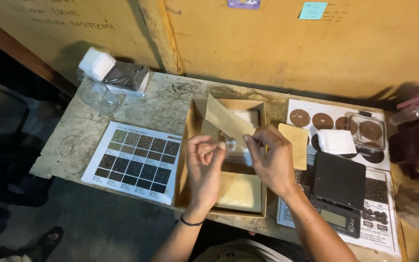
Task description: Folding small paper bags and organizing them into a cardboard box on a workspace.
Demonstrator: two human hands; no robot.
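Both my hands are raised over an open cardboard box (193,127) on the worn table. My right hand (270,156) pinches a long tan paper envelope (226,119) that slants up to the left. My left hand (204,165) is closed around a small clear plastic bag (233,148) held between the two hands. A thin dark band circles my left wrist. Inside the box lie a white square piece (246,117) at the back and a pale sheet (241,190) at the front.
A printed chart of dark sample squares (136,160) lies left of the box. A black digital scale (339,191), a tan envelope (295,143) and a clear lidded container (369,131) sit on the right. Clear cups (98,94) and a foil bag (127,75) stand at back left.
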